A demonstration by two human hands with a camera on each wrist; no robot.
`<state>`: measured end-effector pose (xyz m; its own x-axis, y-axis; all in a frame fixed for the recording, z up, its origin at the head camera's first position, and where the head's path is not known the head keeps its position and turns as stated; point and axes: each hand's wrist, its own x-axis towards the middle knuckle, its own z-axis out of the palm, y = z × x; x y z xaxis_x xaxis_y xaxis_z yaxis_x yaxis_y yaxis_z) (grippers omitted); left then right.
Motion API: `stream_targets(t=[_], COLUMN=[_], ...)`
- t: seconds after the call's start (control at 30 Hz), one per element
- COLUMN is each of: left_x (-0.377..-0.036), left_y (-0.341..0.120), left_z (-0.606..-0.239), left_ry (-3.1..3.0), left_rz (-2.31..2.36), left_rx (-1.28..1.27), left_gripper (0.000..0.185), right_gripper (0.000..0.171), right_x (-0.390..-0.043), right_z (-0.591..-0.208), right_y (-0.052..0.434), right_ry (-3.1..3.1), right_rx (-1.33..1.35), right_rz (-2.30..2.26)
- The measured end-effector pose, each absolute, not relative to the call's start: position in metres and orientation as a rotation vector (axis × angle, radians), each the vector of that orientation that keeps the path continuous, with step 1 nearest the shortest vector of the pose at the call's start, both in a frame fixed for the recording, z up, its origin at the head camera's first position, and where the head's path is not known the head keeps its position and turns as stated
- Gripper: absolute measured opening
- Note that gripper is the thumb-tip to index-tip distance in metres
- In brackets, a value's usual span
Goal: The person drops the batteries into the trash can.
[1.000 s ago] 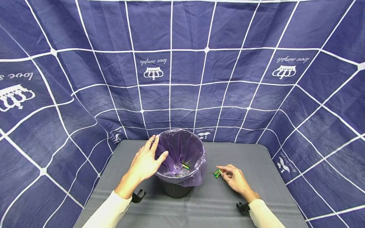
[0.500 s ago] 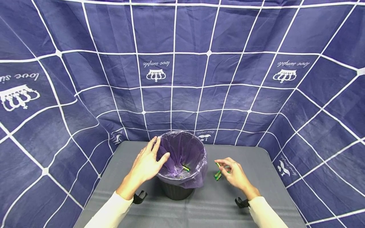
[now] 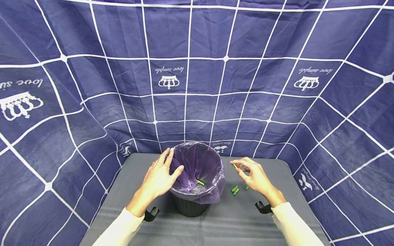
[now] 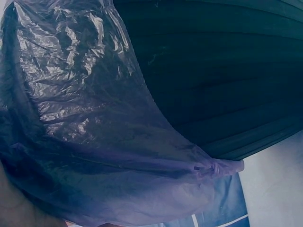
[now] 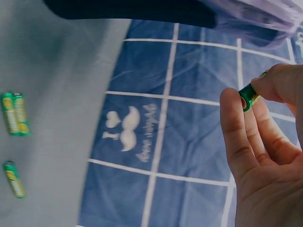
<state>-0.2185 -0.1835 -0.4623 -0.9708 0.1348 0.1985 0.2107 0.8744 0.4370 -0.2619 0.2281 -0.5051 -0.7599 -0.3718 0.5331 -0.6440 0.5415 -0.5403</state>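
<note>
My right hand (image 3: pixel 254 176) pinches one green-and-yellow battery (image 5: pixel 249 97) between thumb and fingertips, raised to the right of the bin. On the grey table, two more batteries (image 5: pixel 15 114) lie side by side, and a single battery (image 5: pixel 14 179) lies a little apart from them. A black ribbed bin (image 3: pixel 191 207) stands left of these, lined with a purple plastic bag (image 3: pixel 212 171) folded over its rim. Inside, a battery (image 3: pixel 200 182) shows at the bottom. At the bin's left rim is my left hand (image 3: pixel 158 176), fingers extended and thumb spread over the opening.
A grey cloth covers the table (image 3: pixel 234 225). Dark blue fabric (image 3: pixel 203 106) with a white grid and printed crowns hangs behind and along both sides. Black straps sit at both wrists.
My right hand has picked up a battery from the group on the table and lifted it up and away. Three batteries now show there. The left hand keeps its place at the rim.
</note>
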Motion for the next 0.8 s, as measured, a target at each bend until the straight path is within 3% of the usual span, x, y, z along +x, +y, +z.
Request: stream_targets(t=[0.2, 0.43, 0.8], left_x=[-0.217, -0.219, -0.219], left_y=[-0.183, -0.182, -0.184], left_z=[-0.462, -0.461, -0.464], left_ry=[-2.888, -2.887, -2.890], left_rz=[-0.700, -0.709, -0.702], left_rx=[-0.264, -0.261, -0.254], left_gripper=[0.089, 0.089, 0.089], right_gripper=[0.041, 0.049, 0.039], right_x=[-0.269, -0.277, -0.284], right_z=[-0.474, -0.443, -0.401], right_y=[0.220, 0.201, 0.160], right_ry=[-2.354, -2.313, -2.316], right_rx=[0.950, 1.060, 1.197], right_rz=[1.070, 1.074, 1.012])
